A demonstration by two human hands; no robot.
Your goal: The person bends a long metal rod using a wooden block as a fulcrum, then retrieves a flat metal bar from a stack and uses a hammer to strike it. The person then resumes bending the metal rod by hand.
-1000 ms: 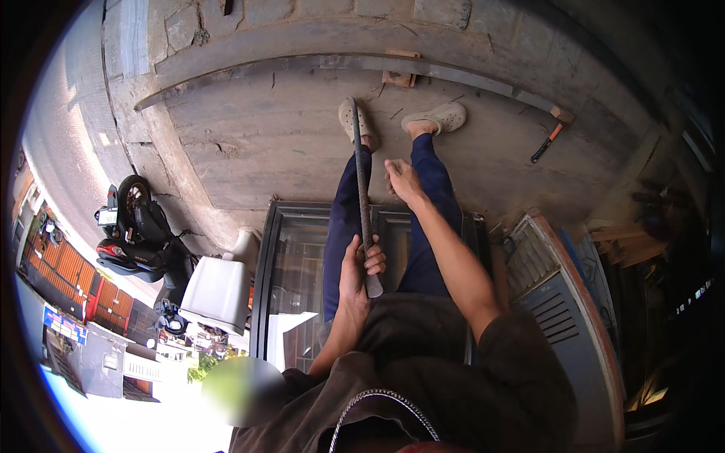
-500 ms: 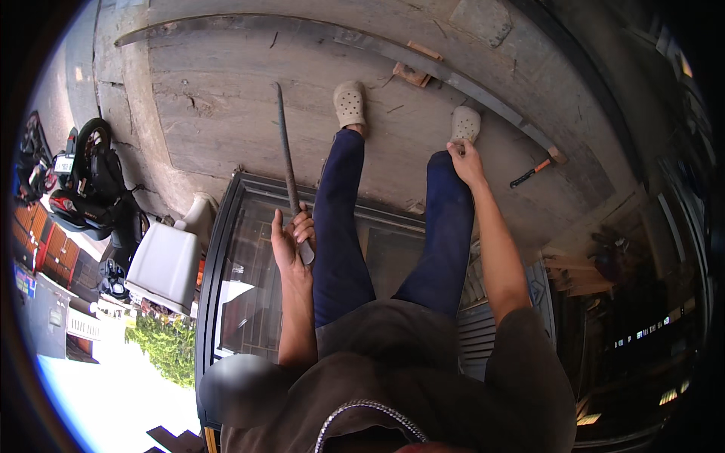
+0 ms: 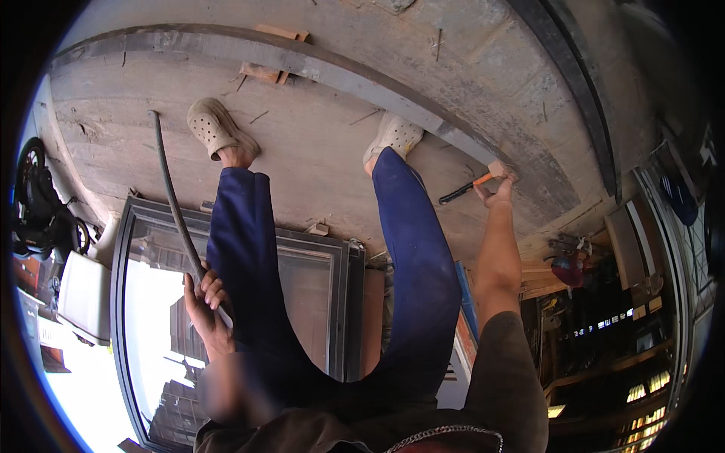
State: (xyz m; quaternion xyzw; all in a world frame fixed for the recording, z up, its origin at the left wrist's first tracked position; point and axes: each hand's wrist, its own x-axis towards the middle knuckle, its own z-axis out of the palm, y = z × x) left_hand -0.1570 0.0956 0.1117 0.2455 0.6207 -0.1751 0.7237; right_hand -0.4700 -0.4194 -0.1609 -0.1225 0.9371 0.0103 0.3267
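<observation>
My left hand (image 3: 208,302) is closed around the lower end of a long, dark, slightly curved metal bar (image 3: 175,200), which slants up and away over the floor beside my left leg. Its far tip lies near my left clog. My right hand (image 3: 496,195) reaches down to the floor at the right, thumb and fingers apart. Between them and just beyond is the orange end of a black-and-orange handled tool (image 3: 464,189), next to a small reddish-brown block (image 3: 497,169). Whether the fingertips touch either is hard to make out.
A long grey metal beam (image 3: 332,72) crosses the floor ahead, with brown blocks (image 3: 264,73) under it. My beige clogs (image 3: 219,127) stand just this side. A dark-framed glass panel (image 3: 310,260) is under my legs. Shelves (image 3: 604,370) stand right, a motorbike (image 3: 34,219) far left.
My right hand has moved from beside my right knee down to the orange-handled tool on the floor. The view has shifted right and closer; my left hand still grips the metal bar.
</observation>
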